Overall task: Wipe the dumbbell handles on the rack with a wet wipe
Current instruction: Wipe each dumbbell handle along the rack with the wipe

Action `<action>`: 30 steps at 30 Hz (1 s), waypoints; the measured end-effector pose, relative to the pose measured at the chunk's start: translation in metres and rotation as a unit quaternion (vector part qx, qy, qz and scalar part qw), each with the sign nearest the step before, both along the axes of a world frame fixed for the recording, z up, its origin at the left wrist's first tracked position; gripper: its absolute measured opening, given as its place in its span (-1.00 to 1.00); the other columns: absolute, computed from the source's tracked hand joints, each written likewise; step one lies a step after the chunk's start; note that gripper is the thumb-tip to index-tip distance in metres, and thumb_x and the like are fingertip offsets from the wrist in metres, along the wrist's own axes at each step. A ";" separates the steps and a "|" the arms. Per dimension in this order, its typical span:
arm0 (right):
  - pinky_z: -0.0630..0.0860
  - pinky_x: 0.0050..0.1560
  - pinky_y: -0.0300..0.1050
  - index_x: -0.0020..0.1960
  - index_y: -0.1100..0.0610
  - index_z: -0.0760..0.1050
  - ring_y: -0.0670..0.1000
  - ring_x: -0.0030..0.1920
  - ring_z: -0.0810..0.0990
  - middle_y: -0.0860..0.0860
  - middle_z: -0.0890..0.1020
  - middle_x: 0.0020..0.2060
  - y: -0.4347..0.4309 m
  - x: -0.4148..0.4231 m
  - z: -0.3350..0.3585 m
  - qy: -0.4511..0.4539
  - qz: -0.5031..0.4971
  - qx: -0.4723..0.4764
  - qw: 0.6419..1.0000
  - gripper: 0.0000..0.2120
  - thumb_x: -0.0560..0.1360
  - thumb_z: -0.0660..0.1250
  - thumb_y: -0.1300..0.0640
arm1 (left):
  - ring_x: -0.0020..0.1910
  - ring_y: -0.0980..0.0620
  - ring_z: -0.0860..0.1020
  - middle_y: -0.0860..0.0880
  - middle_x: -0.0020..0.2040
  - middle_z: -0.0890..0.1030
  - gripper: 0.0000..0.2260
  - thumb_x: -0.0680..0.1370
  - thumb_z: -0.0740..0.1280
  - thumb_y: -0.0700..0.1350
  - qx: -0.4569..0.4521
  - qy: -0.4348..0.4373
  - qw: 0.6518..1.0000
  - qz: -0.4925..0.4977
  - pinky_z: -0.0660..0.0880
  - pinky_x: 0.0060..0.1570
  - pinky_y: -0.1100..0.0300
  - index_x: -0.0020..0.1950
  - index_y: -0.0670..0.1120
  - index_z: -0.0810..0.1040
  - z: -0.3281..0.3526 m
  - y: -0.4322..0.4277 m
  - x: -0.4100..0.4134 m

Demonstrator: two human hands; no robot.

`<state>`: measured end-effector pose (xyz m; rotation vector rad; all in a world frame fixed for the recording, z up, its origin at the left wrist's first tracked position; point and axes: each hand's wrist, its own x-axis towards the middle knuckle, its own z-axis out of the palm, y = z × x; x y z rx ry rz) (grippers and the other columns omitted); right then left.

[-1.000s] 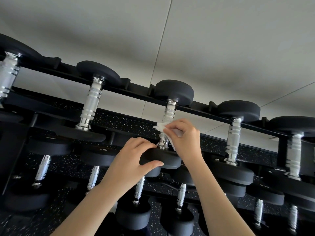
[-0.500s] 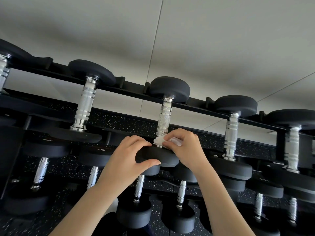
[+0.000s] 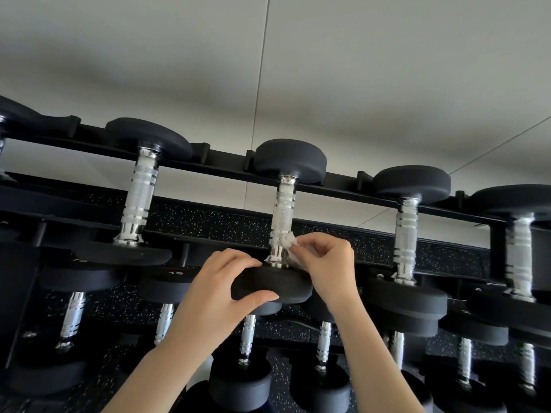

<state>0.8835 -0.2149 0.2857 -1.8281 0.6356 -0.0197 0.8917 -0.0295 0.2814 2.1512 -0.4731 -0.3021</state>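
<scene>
I see my left hand entering from seven o'clock, thumb beneath and fingers curled over the dumbbell head; my right hand enters from five o'clock, wrist bent, fingertips pinching the wet wipe at its eleven o'clock. Both forearms are bare.

Our left grip holds the dumbbell by its near head; our right grip pinches the wipe against its handle base.

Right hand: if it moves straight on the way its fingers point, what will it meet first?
The right hand would likely press its wet wipe onto the middle dumbbell's handle; depth unclear.
</scene>
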 end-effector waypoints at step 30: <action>0.37 -0.27 -0.05 -0.10 0.07 0.40 0.12 -0.29 0.41 0.23 0.54 -0.29 -0.002 0.065 -0.018 -0.100 -0.073 0.139 0.982 -0.91 0.57 0.22 0.20 | 0.09 0.20 0.46 0.30 0.04 0.47 -0.60 0.34 0.33 0.31 -0.010 0.005 1.000 -0.006 0.38 0.05 0.31 0.04 0.11 0.59 -0.005 0.001 0.001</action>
